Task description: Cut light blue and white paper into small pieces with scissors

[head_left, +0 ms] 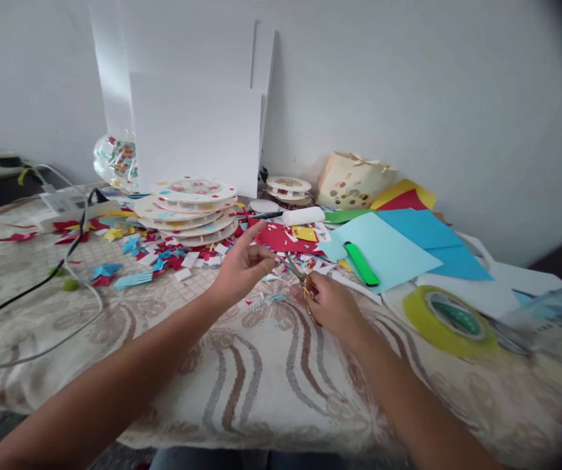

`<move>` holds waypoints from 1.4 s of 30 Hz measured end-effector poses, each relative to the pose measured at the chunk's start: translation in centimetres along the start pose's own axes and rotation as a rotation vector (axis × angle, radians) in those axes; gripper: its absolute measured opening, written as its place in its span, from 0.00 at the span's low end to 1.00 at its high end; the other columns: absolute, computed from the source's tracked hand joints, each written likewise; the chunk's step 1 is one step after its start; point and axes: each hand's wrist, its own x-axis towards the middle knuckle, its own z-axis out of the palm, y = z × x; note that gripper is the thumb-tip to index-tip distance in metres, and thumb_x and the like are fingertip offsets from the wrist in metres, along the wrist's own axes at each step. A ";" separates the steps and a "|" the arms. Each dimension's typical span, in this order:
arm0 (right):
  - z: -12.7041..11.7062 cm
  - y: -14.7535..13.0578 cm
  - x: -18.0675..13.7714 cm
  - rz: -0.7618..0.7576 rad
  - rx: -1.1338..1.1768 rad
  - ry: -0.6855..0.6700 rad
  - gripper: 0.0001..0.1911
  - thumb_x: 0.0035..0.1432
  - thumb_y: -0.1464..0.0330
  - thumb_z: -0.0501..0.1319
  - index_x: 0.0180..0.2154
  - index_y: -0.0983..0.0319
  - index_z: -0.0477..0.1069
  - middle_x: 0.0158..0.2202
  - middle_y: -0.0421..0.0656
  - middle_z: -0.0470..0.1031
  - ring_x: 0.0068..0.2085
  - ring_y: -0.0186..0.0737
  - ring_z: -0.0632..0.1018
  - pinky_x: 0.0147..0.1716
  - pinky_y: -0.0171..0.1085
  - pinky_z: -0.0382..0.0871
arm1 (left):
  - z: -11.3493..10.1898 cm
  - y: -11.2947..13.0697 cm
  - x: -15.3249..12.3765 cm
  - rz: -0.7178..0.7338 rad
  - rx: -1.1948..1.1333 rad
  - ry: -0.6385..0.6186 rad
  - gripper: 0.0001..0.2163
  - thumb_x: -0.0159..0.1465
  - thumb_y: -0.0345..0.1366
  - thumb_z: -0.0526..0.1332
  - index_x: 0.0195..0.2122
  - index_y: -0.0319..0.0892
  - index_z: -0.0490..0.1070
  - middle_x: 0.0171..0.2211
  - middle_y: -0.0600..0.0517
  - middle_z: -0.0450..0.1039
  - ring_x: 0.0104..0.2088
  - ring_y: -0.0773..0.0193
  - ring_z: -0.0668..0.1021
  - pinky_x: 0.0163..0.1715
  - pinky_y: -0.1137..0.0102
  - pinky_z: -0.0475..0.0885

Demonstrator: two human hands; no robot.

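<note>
My right hand grips a pair of scissors by its gold-coloured handles, the blades aimed up and left. Just left of the blade tips, my left hand is closed in a pinch, its index finger stretched upward. Whatever sits between the thumb and fingers is too small to make out. Under and beyond the hands lie small paper scraps in light blue, white and red. A red paper sheet with a yellow piece on it lies behind them.
Stacked white discs stand at centre left, near folded paper stars. Cables cross the left side. On the right are light blue paper, a green box cutter, yellow tape and a cream bag. White boards lean on the wall.
</note>
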 end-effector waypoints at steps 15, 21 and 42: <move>0.6 -0.6 -0.4 0.031 -0.211 0.036 0.23 0.57 0.50 0.47 0.29 0.62 0.64 0.25 0.43 0.70 0.26 0.37 0.69 0.22 0.34 0.44 | 0.6 0.0 -0.2 -0.114 -0.071 0.091 0.44 0.50 0.28 0.64 0.63 0.44 0.36 0.26 0.54 0.73 0.28 0.68 0.75 0.32 0.71 0.68; 0.7 -1.1 -0.5 0.058 -0.245 -0.009 0.25 0.59 0.50 0.44 0.29 0.61 0.66 0.24 0.44 0.72 0.26 0.38 0.71 0.22 0.34 0.46 | 0.8 -0.5 -0.3 -0.105 -0.095 0.131 0.41 0.49 0.29 0.64 0.61 0.43 0.41 0.24 0.56 0.72 0.27 0.69 0.75 0.32 0.71 0.68; 1.1 0.3 -0.1 0.044 0.133 -0.005 0.24 0.59 0.52 0.44 0.24 0.62 0.63 0.19 0.40 0.66 0.21 0.32 0.64 0.21 0.31 0.48 | 0.6 -0.1 -0.1 -0.053 0.002 0.160 0.29 0.50 0.27 0.60 0.54 0.42 0.53 0.20 0.59 0.66 0.23 0.70 0.72 0.26 0.74 0.64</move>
